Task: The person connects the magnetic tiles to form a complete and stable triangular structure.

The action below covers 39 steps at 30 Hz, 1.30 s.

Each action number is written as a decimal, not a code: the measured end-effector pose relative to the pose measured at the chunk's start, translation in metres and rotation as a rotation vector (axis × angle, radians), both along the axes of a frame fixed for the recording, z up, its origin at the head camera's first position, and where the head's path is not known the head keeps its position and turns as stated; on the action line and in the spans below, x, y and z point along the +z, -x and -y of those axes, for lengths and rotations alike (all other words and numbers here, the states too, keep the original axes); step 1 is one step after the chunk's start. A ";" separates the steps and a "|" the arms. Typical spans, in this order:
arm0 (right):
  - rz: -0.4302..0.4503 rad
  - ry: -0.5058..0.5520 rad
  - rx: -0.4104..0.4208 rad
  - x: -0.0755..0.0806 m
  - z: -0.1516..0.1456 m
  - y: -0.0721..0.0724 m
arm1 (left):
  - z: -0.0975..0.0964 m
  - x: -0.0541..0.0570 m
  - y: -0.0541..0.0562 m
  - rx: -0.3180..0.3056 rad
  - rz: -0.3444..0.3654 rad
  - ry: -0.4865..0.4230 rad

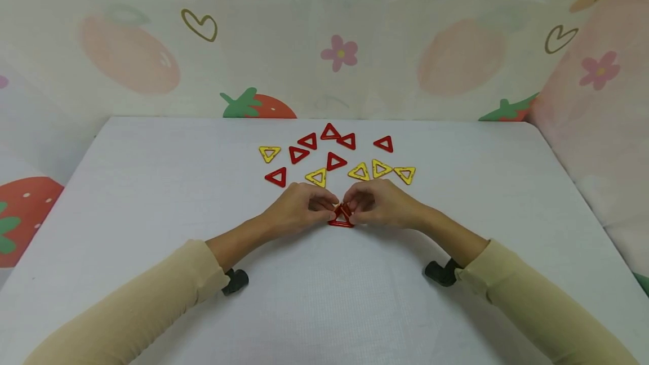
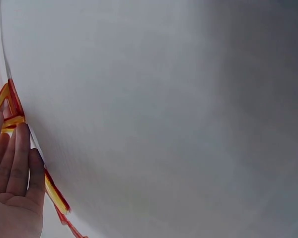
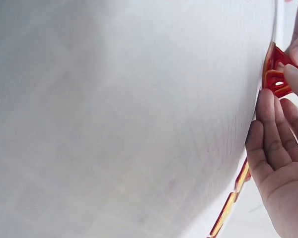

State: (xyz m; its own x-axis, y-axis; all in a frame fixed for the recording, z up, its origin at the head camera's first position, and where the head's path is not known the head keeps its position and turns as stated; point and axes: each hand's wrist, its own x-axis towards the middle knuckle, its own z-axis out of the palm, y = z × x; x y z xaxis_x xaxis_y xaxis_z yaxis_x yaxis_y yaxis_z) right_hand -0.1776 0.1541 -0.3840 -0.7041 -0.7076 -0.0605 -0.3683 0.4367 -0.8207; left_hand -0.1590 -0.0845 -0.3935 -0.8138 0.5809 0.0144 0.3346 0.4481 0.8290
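At the middle of the white table (image 1: pixel 334 297), a small pyramid-like shape of red triangular tiles (image 1: pixel 341 224) stands with its sides leaning together. My left hand (image 1: pixel 304 205) pinches its left side between thumb and fingers. On the opposite side, my right hand (image 1: pixel 381 203) pinches the right part of the shape. The right wrist view shows the red tiles (image 3: pixel 268 69) tilted against each other, partly hidden by fingertips. From the left wrist, the tiles (image 2: pixel 17 99) look red and orange beside the fingers.
Behind the hands, several loose red triangles (image 1: pixel 336 161) and several yellow triangles (image 1: pixel 405 174) lie scattered flat. One red triangle (image 1: pixel 276 177) lies beyond the left hand. A patterned cloth backdrop (image 1: pixel 385 72) hangs at the table's far edge.
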 end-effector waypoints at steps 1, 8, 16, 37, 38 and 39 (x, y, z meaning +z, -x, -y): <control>-0.002 -0.003 0.001 0.000 0.000 0.000 | 0.000 0.000 0.000 0.000 0.003 0.000; -0.003 -0.035 -0.014 0.002 -0.001 0.000 | 0.000 0.000 -0.001 -0.008 -0.003 -0.007; -0.009 -0.029 -0.013 0.003 -0.002 0.000 | 0.000 0.000 0.000 -0.016 -0.012 -0.017; -0.124 -0.079 0.039 -0.001 0.003 0.002 | -0.001 0.000 0.002 -0.040 -0.062 -0.019; -0.124 -0.082 0.039 0.000 0.003 0.001 | -0.001 0.000 0.002 -0.040 -0.064 -0.016; -0.127 -0.083 0.040 0.000 0.003 0.001 | -0.001 0.000 0.002 -0.040 -0.067 -0.012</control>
